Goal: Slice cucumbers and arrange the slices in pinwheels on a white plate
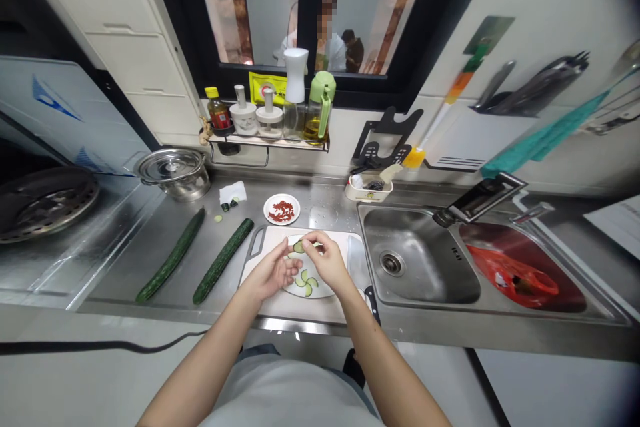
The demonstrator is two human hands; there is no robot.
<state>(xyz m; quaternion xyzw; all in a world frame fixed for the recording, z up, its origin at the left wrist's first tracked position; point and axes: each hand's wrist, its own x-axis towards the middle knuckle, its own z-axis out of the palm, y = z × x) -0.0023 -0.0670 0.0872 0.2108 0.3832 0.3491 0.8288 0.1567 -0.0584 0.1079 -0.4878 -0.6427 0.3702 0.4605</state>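
Over an oval white plate [324, 288], my left hand [275, 271] and my right hand [326, 261] meet at a cucumber slice [299, 246]. The right thumb and fingers pinch it; the left thumb and index finger are closed at its other side, with the remaining left fingers loosely curled. Cut cucumber slices [307, 282] lie fanned like petals on the plate. Part of the plate is hidden behind my hands. It rests on a light cutting board [270, 307]. Along the board's right edge lies a knife [357, 253] with a black handle.
Two whole cucumbers [223, 261] lie left of the board. Behind it stand a small plate of red bits [281, 209] and a lidded steel pot [175, 173]. A sink [423, 253] is at right, with a red plastic bag [515, 277] in its second basin.
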